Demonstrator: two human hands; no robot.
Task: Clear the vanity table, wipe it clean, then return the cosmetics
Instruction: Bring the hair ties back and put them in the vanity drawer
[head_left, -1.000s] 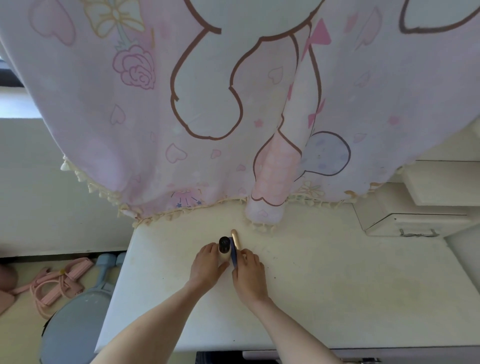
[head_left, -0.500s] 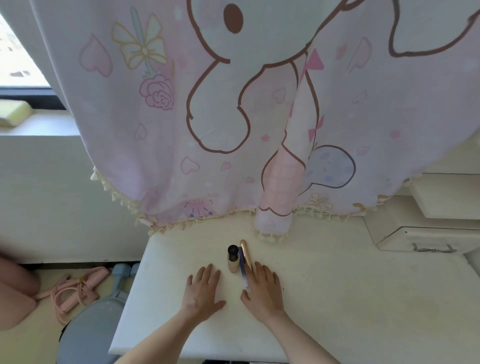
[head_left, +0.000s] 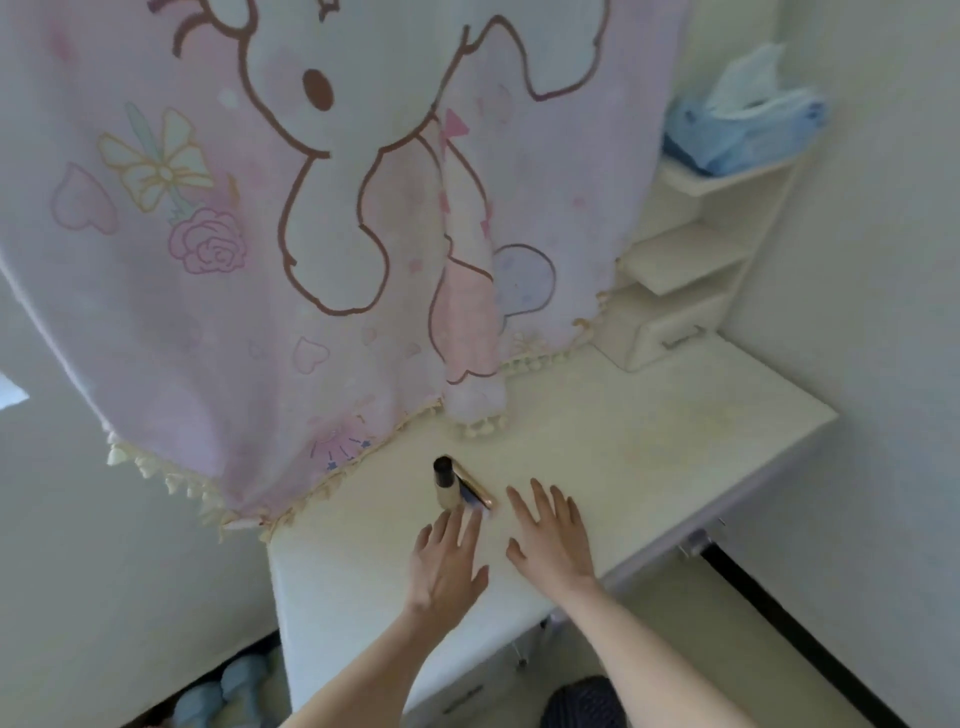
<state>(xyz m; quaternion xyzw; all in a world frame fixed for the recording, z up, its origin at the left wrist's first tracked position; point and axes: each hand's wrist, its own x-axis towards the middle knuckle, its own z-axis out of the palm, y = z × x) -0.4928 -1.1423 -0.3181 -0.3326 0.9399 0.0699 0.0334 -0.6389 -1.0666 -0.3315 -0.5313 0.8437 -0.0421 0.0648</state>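
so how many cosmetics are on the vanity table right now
3: a beige bottle with a dark cap standing near the curtain's hem, a gold tube and a dark blue pencil lying beside it. The curtain may hide others.

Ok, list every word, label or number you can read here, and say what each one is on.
None can be read.
Beige bottle with black cap: no legible label.
Gold tube: no print made out.
Dark blue stick: blurred, nothing readable.
Pink cartoon curtain: drawings only, no words.
Blue tissue pack on the shelf: too blurred to read.

Both forearms are bare, with no sleeves, rings or watch showing.
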